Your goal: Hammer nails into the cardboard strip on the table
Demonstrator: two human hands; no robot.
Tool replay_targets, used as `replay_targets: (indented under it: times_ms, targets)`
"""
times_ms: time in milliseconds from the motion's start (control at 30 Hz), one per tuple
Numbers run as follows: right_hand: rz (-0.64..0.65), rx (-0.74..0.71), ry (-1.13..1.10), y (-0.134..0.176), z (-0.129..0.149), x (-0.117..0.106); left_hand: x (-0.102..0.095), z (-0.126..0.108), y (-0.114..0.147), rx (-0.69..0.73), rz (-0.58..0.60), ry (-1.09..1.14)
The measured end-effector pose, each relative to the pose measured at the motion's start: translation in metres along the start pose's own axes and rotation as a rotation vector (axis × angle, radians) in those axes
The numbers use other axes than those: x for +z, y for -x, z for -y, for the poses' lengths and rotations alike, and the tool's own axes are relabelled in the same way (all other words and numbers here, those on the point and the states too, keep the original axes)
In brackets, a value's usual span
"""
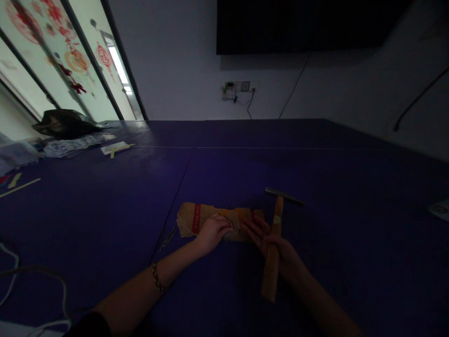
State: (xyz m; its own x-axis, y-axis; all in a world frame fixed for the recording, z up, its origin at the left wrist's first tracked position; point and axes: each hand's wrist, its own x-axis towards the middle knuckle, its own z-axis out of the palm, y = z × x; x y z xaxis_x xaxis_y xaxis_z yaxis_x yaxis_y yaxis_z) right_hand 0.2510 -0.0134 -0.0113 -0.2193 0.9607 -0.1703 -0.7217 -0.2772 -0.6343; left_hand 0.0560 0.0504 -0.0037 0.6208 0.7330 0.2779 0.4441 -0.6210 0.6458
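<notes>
Perforated strip (187, 220), left hand (213, 232) atop, middle hidden

Left hand (213, 230) is curled; right hand (286, 257) is part-opened, fingers (255, 232) extended. Both forearms (175, 267) are angled inward.

Beyond the hammer (275, 241), the surface (242, 173) is offering open room toward the wall (175, 70). Its handle (271, 274) is crossing the right hand (288, 258), obstructing entry from above; metal rods (167, 238) and looping cables (35, 268) are cluttering the left side.
</notes>
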Motion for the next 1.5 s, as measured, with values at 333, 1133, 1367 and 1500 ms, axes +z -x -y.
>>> replay_targets:
  times_ms: [333,1133,1367,1500]
  targets:
    - [0.003,-0.015,-0.011,-0.001,-0.001,-0.001,-0.017,0.004,-0.002,0.078,0.135,0.021]
    - [-0.022,-0.005,-0.027,-0.002,-0.001,-0.002,-0.007,0.010,0.008,0.115,0.012,-0.015]
    - [-0.144,0.032,0.040,0.004,0.003,0.006,-0.004,0.016,0.008,0.086,0.003,0.086]
    - [-0.222,0.038,0.286,0.012,0.018,0.016,-0.004,0.019,0.006,0.087,0.016,0.103]
